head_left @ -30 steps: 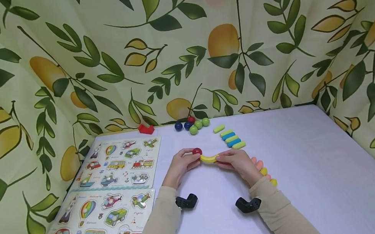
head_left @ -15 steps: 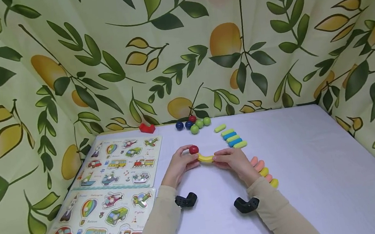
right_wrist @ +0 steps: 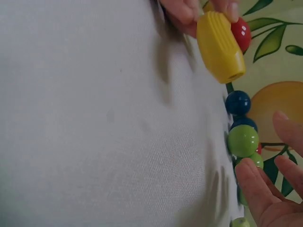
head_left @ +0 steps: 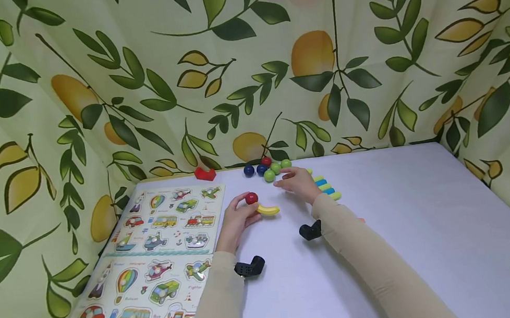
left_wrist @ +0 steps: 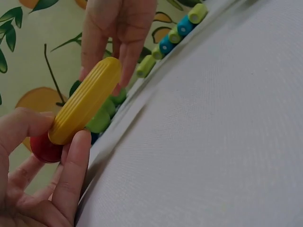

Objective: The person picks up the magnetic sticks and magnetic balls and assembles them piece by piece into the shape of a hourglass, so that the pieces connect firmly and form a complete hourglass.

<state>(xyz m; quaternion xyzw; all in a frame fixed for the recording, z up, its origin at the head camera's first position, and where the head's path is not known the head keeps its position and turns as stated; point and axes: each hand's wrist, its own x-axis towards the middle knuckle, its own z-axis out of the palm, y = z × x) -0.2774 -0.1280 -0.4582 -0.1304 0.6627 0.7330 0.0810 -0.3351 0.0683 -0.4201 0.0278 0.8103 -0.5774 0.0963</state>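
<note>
My left hand pinches a yellow curved, ridged piece near one end, raised over the white table. A red ball sits at that same end, against the fingers. In the right wrist view the free end of the yellow piece shows a small hole. My right hand holds nothing; its fingers reach out towards a green ball, close by the cluster of green, dark blue and red balls at the table's back edge. In the right wrist view, fingertips overlap the green balls.
Green and blue short rods lie in a row, partly behind the right hand. A red curved block stands at the back edge. Two picture puzzle boards cover the left side. The right forearm hides most of the pink and yellow pieces.
My right hand has let go of the yellow piece and moved up and back to the balls. The left hand keeps the yellow piece and red ball, shifted slightly left.
</note>
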